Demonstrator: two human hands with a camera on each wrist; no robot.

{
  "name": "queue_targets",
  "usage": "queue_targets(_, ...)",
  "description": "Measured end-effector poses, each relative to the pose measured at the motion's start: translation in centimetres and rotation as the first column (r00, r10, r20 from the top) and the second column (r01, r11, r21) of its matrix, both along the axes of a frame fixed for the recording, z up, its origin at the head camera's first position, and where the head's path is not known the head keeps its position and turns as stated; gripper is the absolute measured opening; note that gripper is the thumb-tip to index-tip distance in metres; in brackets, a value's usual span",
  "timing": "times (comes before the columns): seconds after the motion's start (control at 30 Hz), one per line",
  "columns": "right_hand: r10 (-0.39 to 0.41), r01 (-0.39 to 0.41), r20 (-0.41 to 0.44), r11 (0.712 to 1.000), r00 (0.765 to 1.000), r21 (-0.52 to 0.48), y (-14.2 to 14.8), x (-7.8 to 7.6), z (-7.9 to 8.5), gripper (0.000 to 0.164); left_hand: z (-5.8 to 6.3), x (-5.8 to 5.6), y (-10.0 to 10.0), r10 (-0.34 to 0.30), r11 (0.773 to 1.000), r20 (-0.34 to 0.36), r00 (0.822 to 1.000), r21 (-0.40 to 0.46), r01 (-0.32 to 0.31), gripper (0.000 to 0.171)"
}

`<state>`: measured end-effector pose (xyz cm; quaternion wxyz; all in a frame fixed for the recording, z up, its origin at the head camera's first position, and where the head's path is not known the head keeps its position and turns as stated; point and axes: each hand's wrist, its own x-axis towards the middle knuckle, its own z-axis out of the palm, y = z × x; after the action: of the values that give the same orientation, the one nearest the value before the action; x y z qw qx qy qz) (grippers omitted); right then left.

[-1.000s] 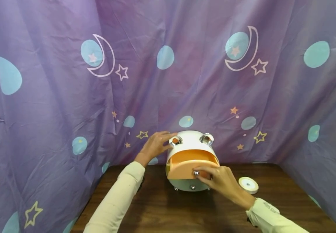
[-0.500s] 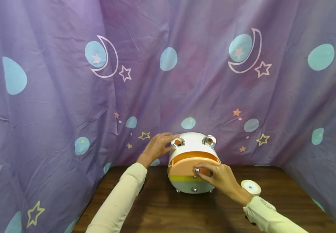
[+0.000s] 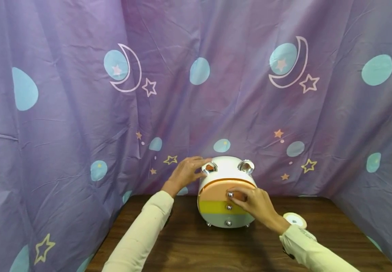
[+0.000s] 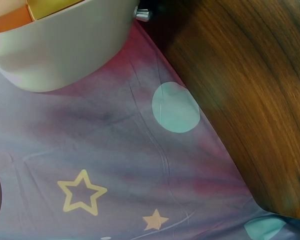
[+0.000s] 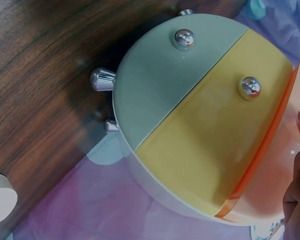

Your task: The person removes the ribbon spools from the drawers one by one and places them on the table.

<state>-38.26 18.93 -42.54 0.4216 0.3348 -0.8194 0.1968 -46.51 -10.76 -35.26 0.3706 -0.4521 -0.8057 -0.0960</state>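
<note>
A round white drawer box (image 3: 226, 166) stands at the back of the wooden table (image 3: 199, 245). It has an orange top drawer (image 3: 216, 192), a yellow middle drawer (image 3: 216, 207) and a grey-green bottom drawer (image 3: 221, 219), each with a silver knob. My left hand (image 3: 185, 172) rests on the box's upper left side by a silver ring. My right hand (image 3: 255, 204) presses its fingers against the orange drawer's front, just right of its knob. In the right wrist view the orange drawer (image 5: 270, 185) sits almost flush with the yellow drawer (image 5: 215, 145), with my fingertips (image 5: 297, 190) at its edge.
A white roll of tape (image 3: 294, 220) lies on the table to the right of the box, behind my right wrist. A purple cloth with moons and stars (image 3: 80, 113) hangs close behind and on both sides. In the left wrist view the cloth (image 4: 115, 165) drapes beside the table edge.
The orange drawer stood pulled out a second ago; my right hand has pushed it back into the box. The left hand has stayed on the box's top.
</note>
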Motion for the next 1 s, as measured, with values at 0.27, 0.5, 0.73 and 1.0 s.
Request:
queue_targets(0.27, -0.013, 0.014, 0.021, 1.0, 1.0, -0.025, -0.1, -0.9, -0.3, 0.031, -0.2, -0.1, 0.0, 0.013, 1.0, 0.02, 1.0, -0.009, -0.013, 0.065)
queue_targets(0.5, -0.034, 0.035, 0.041, 0.999, 0.999, -0.034, -0.1, -1.2, -0.4, 0.03, -0.2, -0.1, 0.0, 0.015, 1.0, 0.024, 1.0, -0.005, -0.015, 0.064)
queue_targets(0.73, -0.051, 0.052, 0.048, 0.998, 0.998, -0.033, -0.2, -1.4, -0.2, 0.031, 0.0, 0.0, 0.0, 0.01, 1.0, 0.017, 1.0, 0.0, -0.01, 0.064)
queue_targets(1.0, -0.036, 0.037, 0.041, 0.999, 0.998, -0.031, -0.1, -1.6, -0.4, 0.034, 0.1, 0.0, 0.0, 0.007, 1.0, 0.016, 1.0, -0.002, -0.007, 0.063)
